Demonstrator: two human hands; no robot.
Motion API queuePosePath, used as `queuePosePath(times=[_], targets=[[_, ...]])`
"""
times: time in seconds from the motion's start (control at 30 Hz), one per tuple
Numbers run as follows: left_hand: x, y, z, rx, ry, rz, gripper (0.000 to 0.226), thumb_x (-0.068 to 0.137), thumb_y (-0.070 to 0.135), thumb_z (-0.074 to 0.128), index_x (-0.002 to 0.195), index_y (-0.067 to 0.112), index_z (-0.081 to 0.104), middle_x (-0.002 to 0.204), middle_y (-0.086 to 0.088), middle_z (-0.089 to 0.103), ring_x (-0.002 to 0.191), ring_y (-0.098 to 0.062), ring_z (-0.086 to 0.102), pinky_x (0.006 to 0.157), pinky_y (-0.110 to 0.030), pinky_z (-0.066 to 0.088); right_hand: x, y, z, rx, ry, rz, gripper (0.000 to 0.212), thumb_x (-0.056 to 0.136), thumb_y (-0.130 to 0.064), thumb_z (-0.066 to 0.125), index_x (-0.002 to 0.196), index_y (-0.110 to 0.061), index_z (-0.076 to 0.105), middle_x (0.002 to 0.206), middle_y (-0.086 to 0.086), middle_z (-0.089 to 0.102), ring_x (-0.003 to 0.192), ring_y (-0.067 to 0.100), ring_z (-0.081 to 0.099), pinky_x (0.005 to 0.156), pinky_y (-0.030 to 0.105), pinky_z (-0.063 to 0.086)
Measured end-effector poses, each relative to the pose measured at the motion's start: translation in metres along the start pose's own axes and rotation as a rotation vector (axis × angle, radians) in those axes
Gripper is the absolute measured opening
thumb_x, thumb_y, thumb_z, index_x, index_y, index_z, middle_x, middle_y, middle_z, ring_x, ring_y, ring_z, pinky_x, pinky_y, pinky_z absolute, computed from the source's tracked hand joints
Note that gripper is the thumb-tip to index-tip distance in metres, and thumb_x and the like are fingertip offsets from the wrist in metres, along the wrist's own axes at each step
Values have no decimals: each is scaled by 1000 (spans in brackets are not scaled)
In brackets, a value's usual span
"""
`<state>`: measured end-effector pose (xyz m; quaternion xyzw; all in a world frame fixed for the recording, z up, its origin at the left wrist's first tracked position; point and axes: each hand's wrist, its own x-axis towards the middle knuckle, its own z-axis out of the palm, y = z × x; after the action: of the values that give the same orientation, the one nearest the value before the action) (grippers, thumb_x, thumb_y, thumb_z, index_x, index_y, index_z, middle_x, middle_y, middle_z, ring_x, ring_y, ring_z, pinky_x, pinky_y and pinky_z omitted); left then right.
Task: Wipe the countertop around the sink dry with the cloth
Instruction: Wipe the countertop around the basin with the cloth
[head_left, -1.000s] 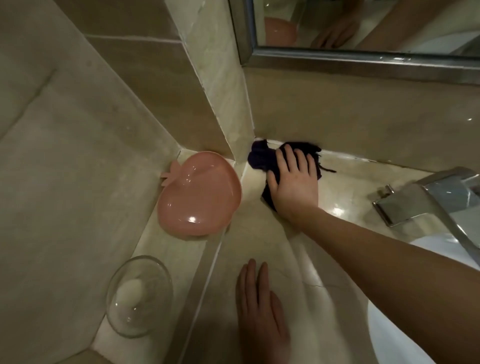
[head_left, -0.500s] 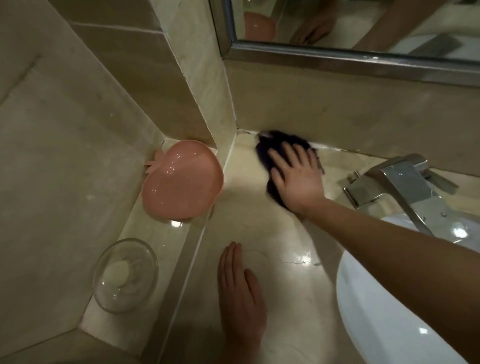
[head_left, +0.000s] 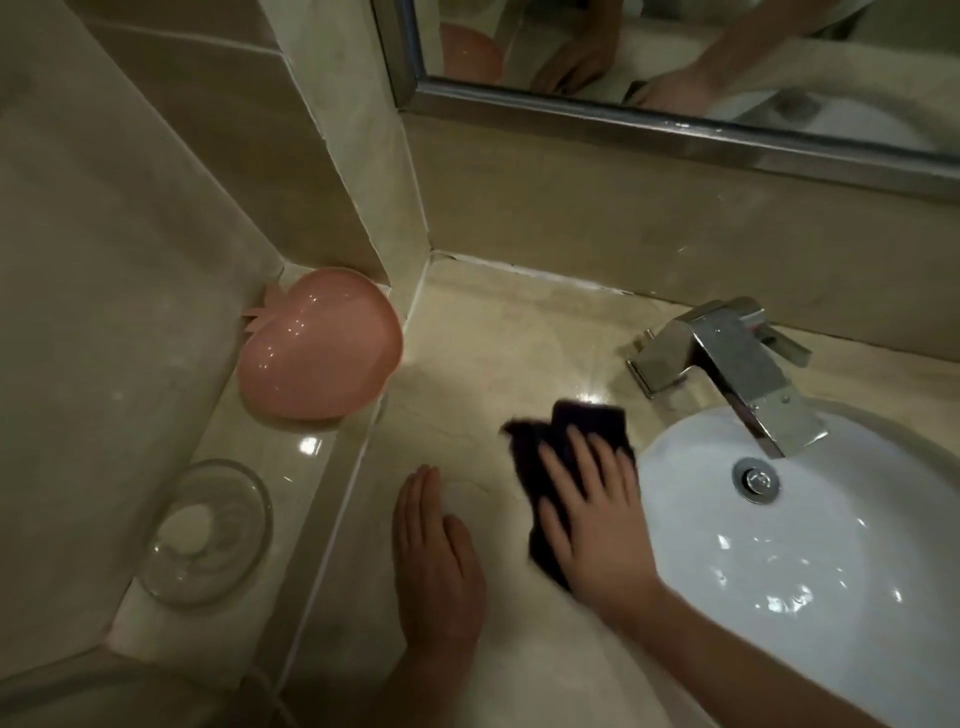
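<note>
Dark purple crumpled cloth (head_left: 566, 467) lies centre frame on glossy beige marble countertop (head_left: 493, 353), touching left rim of white oval sink (head_left: 810, 561). Right hand (head_left: 597, 525) flat on it, fingers spread, pressing, not gripping. Left hand (head_left: 434, 561) flat, empty, lower centre. Mid-wipe, I judge; next stroke calls for following sink rim.

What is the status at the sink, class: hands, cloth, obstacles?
Right hand flat on dark cloth, beside sink. Left hand flat on countertop. Nothing blocking.

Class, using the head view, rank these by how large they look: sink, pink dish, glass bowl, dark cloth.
1. sink
2. pink dish
3. glass bowl and dark cloth look alike; a hand hides part of the cloth, so unranked.
</note>
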<state>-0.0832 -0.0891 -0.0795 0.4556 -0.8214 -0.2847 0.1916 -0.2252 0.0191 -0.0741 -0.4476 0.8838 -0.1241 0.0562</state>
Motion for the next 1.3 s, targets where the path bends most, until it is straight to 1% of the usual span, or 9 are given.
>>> queuePosePath(times=[0.1,0.2,0.23,0.37,0.5,0.7,0.9,1.1,1.3], targets=[[0,-1,2,-1,6,-7,48,101,18,32,147,8,44,152,-4,43,144,-17,32,118,-38,28,59,16,-4,-29,77,196,54,102,-37,35,152,-18,42,159,16,36,144,37,33,122,50,19],[-1,-3,3,-17,11,-17,48,101,18,32,147,9,43,153,-4,43,145,-14,31,119,-37,28,50,-13,7,-8,142,383,55,102,-36,37,153,-14,39,159,19,33,146,39,28,122,52,18],[-2,-3,3,-20,11,-19,48,101,18,31,147,10,43,153,-3,43,145,-13,31,119,-37,28,25,-31,13,7,126,366,56,101,-36,39,153,-14,40,159,20,32,147,40,27,122,53,17],[-4,-4,3,-31,-7,-75,53,100,28,24,151,18,38,157,3,37,145,-7,27,120,-35,26,-75,-77,22,25,-49,-26,57,96,-36,47,151,-20,44,161,14,31,149,35,29,120,54,21],[-4,-4,3,-54,16,-68,53,99,26,26,149,16,41,155,2,40,144,-8,30,119,-39,29,-30,-44,16,55,-50,-210,51,98,-37,49,147,-21,51,158,9,39,146,33,35,121,51,21],[-2,-4,6,-86,68,-19,49,99,18,35,146,8,46,150,-5,46,143,-19,37,118,-37,30,89,21,7,0,128,232,51,100,-39,39,146,-18,50,154,16,43,141,38,38,119,49,19],[-4,-3,5,-74,56,-33,50,101,25,31,148,11,43,153,-3,43,145,-15,33,119,-29,25,38,-5,11,13,173,376,52,103,-38,38,150,-16,43,158,17,35,145,37,29,123,50,13],[-4,1,2,-54,9,-94,55,99,30,26,150,16,39,156,0,39,146,-13,28,119,-28,22,-105,-80,21,76,-37,29,54,97,-36,51,148,-18,49,160,14,34,148,36,30,121,55,20],[-5,1,2,-77,5,-150,56,99,37,23,152,25,36,158,7,34,147,-5,23,115,-22,18,-100,-80,24,2,-81,-70,57,99,-40,45,151,-16,44,161,14,32,149,34,29,121,53,22]])
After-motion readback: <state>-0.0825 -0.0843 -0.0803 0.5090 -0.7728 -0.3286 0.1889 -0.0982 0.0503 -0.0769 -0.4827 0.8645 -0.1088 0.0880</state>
